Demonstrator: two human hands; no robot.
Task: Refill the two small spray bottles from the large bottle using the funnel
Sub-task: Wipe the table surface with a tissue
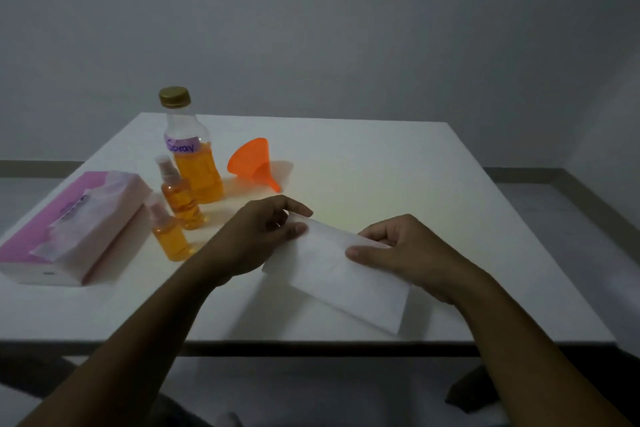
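While the left hand (254, 241) and right hand (401, 253) are pinching the tissue (341, 279) at its ends, fingers curled on it, near sprayer (169, 236) and far sprayer (180, 199) are standing left of the left fingers, bottle (195, 163) and tipped funnel (251, 161) sitting beyond the fingertips.

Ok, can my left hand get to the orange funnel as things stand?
Probably yes. The funnel lies on its side just beyond the left hand, with nothing between them. That hand pinches the tissue, so it would need to let go first.
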